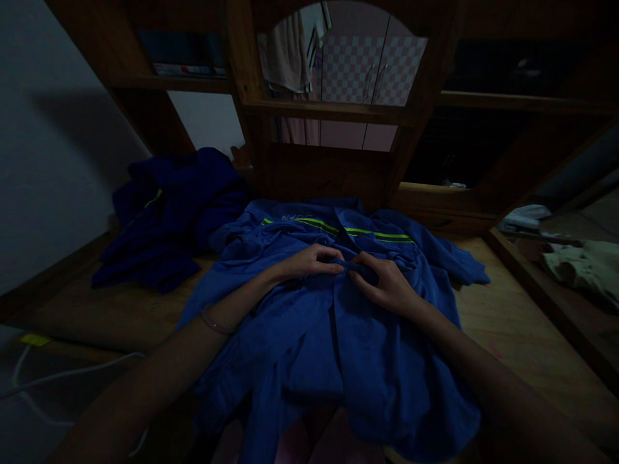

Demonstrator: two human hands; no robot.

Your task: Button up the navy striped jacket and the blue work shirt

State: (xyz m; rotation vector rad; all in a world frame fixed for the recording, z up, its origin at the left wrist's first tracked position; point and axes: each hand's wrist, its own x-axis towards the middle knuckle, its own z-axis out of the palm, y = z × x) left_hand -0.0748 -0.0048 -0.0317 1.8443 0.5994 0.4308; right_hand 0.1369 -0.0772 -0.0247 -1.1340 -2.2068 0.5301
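A blue jacket [309,322] with bright yellow-green stripes and lettering on its chest lies spread before me, its lower part hanging over the near edge. At its front opening, my left hand [316,261] pinches the fabric between thumb and fingers. Close beside it, my right hand [382,280] grips the other side of the opening, a fold of cloth between its fingers. The fingertips of both hands almost meet. Whether a button or other fastener lies between them is too dark and small to tell.
A darker blue garment [178,200] is heaped at the left on the wooden board [522,322]. Behind stands a wooden frame with shelves [329,113]. A white cable [82,370] loops at the lower left. Pale cloth [580,267] lies at the right.
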